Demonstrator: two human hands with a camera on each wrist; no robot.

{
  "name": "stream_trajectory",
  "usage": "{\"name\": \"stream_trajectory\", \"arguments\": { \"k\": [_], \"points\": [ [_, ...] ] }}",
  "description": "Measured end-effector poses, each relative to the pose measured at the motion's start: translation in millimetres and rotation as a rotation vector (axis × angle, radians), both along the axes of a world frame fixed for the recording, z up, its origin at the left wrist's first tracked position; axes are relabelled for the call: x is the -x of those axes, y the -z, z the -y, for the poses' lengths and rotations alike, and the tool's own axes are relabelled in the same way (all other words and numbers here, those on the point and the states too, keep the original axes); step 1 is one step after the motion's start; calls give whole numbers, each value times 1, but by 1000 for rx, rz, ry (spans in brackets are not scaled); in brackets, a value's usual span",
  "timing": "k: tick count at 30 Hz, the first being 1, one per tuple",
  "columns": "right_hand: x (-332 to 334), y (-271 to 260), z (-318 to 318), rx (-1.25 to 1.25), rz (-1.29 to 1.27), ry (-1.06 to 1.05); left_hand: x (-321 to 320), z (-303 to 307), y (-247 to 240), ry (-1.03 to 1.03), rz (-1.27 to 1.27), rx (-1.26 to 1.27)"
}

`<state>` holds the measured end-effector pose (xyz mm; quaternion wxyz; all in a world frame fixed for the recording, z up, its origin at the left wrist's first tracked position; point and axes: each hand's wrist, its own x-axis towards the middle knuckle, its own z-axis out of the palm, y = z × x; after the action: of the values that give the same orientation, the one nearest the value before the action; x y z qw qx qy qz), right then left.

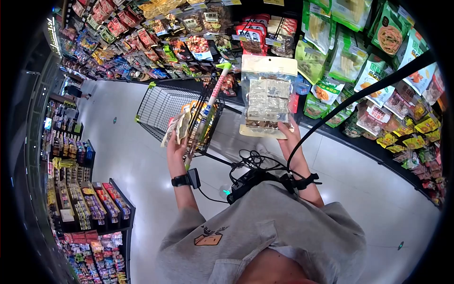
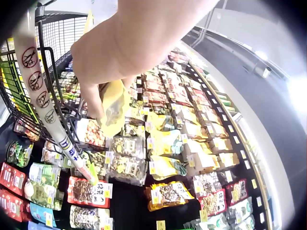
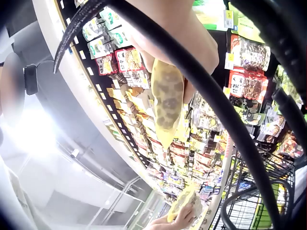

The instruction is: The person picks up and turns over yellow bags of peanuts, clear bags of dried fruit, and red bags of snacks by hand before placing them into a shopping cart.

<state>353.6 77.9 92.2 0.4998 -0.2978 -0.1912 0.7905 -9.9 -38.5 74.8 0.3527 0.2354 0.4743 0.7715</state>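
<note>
In the head view my right hand (image 1: 293, 144) grips the lower right corner of a large cream-edged snack bag (image 1: 269, 97), held upright with its clear panel toward me. Wrapped pieces show through the panel. My left hand (image 1: 176, 149) pinches a second, smaller-looking snack bag (image 1: 178, 125), seen nearly edge-on beside the shopping cart's handle (image 1: 211, 97). The left wrist view has this bag's yellowish end (image 2: 114, 112) hanging below the fingers. In the right wrist view, dark pieces show in the yellow-tinted end of the right-hand bag (image 3: 168, 103).
The black wire shopping cart (image 1: 156, 106) stands ahead to the left, with yellow packages inside. Shelves of bagged snacks (image 1: 198, 49) curve round the front and right. A low display stand (image 1: 109, 203) is at left. A black cable (image 1: 350, 97) crosses the view.
</note>
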Motion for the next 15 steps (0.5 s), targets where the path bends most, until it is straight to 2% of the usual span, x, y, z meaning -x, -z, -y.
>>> {"name": "stream_trajectory", "arguments": {
  "k": [1, 2, 5, 7, 11, 14, 15],
  "points": [
    [2, 3, -1, 9, -1, 6, 25, -8, 15, 21, 337, 21],
    [4, 8, -3, -43, -35, -3, 35, -10, 21, 33, 421, -9],
    [10, 10, -4, -121, -100, -17, 41, 1, 31, 20, 277, 36],
    [9, 8, -4, -140, -110, -51, 21, 9, 26, -3, -2, 104],
    [10, 18, -4, -112, -142, -71, -22, 9, -15, 39, -155, 222],
    [6, 20, -4, -104, -127, -64, -1, 3, -1, 17, -168, 313],
    [3, 16, -3, -96, -115, -74, -4, 5, -1, -64, -480, 497]
  ]
}}
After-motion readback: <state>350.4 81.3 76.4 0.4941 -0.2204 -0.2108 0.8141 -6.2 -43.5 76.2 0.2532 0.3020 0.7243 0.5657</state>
